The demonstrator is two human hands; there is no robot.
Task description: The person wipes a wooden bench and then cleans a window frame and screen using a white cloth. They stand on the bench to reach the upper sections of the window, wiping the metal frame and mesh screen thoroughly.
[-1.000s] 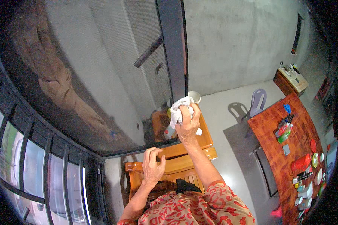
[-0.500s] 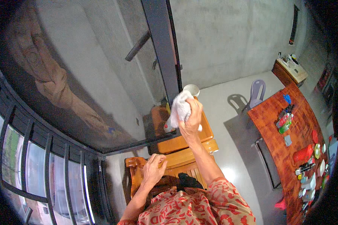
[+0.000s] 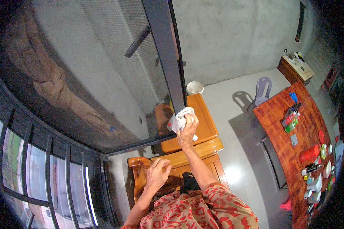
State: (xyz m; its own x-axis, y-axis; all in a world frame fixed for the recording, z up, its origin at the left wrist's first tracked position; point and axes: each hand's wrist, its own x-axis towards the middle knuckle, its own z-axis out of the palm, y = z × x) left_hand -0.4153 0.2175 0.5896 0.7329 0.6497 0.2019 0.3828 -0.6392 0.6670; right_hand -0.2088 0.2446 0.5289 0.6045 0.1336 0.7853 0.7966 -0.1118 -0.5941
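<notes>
My right hand [image 3: 186, 133] grips a crumpled white cloth [image 3: 182, 119] at the lower right corner of a dark-framed glass panel [image 3: 103, 80]. The cloth overlaps the panel's dark upright frame [image 3: 162, 45]; whether it presses on it I cannot tell. My left hand [image 3: 158, 176] is raised beside the curved armrest of a wooden chair [image 3: 138, 162], its fingers loosely bent and nothing seen in them. Below the cloth, a small white object [image 3: 195, 137] lies on an orange-brown wooden table [image 3: 202, 118].
A white bucket [image 3: 195, 87] stands behind the small table. To the right is a long reddish wooden table [image 3: 279, 133] with bottles, jars and a red container [image 3: 309, 154]. A grey plastic chair [image 3: 262, 89] and a black-topped bench [image 3: 274, 164] flank it. Dark window bars [image 3: 47, 171] run at left.
My right hand has come down and nearer with the cloth, leaving the bucket uncovered. My left hand has hardly moved. The view has shifted slightly.
</notes>
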